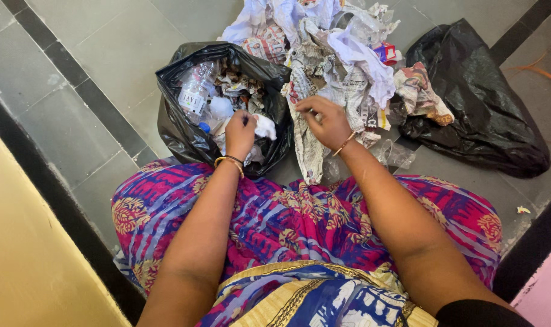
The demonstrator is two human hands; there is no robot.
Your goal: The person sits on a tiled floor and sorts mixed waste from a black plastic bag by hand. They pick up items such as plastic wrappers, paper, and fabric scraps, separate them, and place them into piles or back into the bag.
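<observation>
My left hand [240,134] is over the open black rubbish bag [178,130], its fingers closed on a white crumpled piece of paper [264,127]. Inside the bag lie a clear plastic bottle [193,94] and scraps of paper. My right hand [325,123] rests on a heap of crumpled newspaper [324,79] to the right of the bag, fingers curled and pinching at the paper. Both wrists carry bangles.
A second black bag [481,115], closed and flat, lies at the right. White plastic and coloured wrappers [387,53] top the heap. A clear plastic piece [396,154] lies on the grey tiled floor [75,121]. My patterned skirt [287,224] fills the foreground; a yellow wall [21,254] stands left.
</observation>
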